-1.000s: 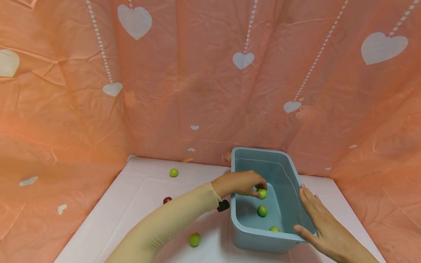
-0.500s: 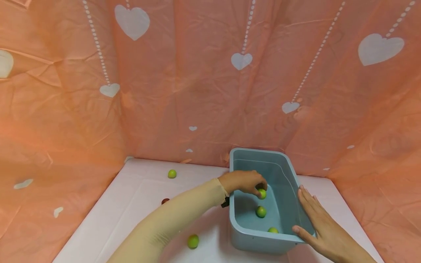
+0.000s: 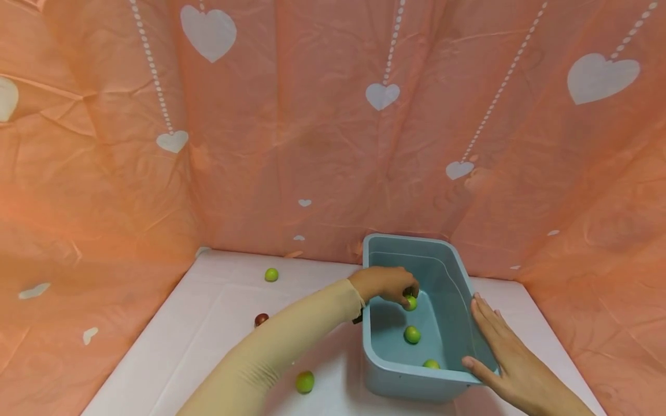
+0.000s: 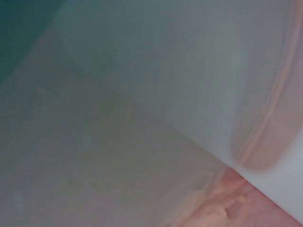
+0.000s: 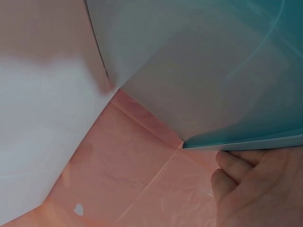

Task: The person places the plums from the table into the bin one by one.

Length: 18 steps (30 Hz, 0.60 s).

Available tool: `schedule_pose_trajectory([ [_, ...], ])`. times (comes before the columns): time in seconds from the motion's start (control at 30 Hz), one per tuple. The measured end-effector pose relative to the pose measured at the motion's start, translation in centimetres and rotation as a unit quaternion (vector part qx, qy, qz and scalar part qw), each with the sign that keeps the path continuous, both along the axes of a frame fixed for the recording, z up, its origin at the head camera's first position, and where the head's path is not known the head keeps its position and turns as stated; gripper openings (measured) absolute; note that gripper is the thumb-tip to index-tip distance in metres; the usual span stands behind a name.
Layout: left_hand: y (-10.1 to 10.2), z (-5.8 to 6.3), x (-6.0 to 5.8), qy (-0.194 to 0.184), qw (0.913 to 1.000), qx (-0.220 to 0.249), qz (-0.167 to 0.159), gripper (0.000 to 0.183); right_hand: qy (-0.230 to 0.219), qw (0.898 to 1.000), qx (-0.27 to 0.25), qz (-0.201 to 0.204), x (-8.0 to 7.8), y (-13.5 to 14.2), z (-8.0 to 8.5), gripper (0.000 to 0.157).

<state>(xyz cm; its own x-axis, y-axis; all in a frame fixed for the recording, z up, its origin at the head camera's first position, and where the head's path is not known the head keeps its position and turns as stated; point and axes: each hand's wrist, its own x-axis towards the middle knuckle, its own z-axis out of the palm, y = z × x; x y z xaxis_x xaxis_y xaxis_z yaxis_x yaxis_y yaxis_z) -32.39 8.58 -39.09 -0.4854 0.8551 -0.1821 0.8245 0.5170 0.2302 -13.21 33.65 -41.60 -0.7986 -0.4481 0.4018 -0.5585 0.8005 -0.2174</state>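
Observation:
In the head view a grey-blue plastic bin (image 3: 403, 372) stands on the table. My left hand (image 3: 387, 283) reaches over its left rim and pinches a small round green fruit (image 3: 410, 303) inside, low in the bin. Another green fruit (image 3: 413, 334) lies on the bin floor, and a third green fruit (image 3: 431, 364) is partly hidden by the near wall. My right hand (image 3: 512, 358) rests on the right rim near the front corner, fingers straight and thumb apart. The right wrist view shows right-hand fingers (image 5: 234, 165) against the rim. The left wrist view is dim and shows no hand.
On the white table (image 3: 208, 323), left of the bin, lie a green fruit (image 3: 272, 274) at the back, a dark red fruit (image 3: 262, 319) partly behind the left sleeve, and a green fruit (image 3: 304, 382) near the front. An orange curtain (image 3: 291, 144) with white hearts hangs around the table.
My left forearm has moved right, further over the bin's left rim. The pinched green fruit has shifted slightly left and up in the last half second. The right hand keeps its place on the rim.

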Motion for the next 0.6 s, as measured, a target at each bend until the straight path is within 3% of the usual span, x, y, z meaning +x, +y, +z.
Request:
schedule_pose_trajectory([
  [0.27, -0.01, 0.3, 0.44, 0.011, 0.9999, -0.01, 0.003, 0.03, -0.009, 1.0, -0.01, 0.0, -0.07, 0.1, 0.08, 0.105],
  [0.6, 0.1, -0.33, 0.36, 0.016, 0.9997, -0.02, 0.003, 0.034, -0.009, 1.0, -0.012, -0.002, 0.14, -0.09, -0.03, 0.104],
])
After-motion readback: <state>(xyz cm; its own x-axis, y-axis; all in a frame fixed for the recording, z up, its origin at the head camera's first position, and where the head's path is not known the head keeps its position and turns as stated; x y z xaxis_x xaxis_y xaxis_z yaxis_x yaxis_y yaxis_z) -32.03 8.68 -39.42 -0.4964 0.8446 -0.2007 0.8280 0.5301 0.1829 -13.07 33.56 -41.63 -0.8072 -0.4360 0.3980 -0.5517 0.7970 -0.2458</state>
